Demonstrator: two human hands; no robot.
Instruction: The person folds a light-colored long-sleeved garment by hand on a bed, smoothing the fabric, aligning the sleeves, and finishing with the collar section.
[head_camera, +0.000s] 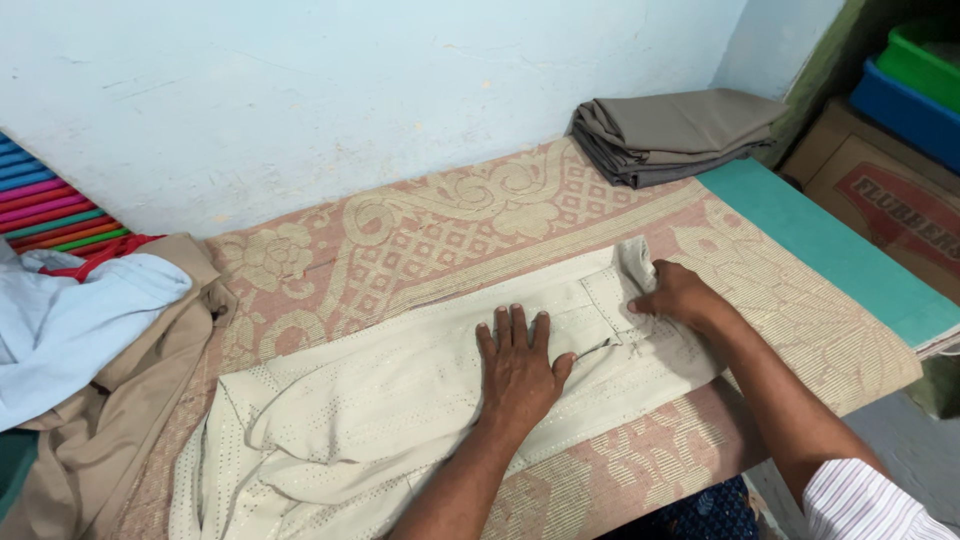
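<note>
Cream trousers (400, 400) are pressed flat by the spread, released left hand (518, 368); the waistband edge (630, 290) at right is pinched by the right hand (680, 295).

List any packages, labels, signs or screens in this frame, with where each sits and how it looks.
Cardboard box: far right, beyond the table's teal edge; brown, flat top with a red printed panel.
Blue bin: above the box, top right; rectangular plastic.
Green bin: stacked on the blue one; rectangular plastic.
No screens or signs show.
</note>
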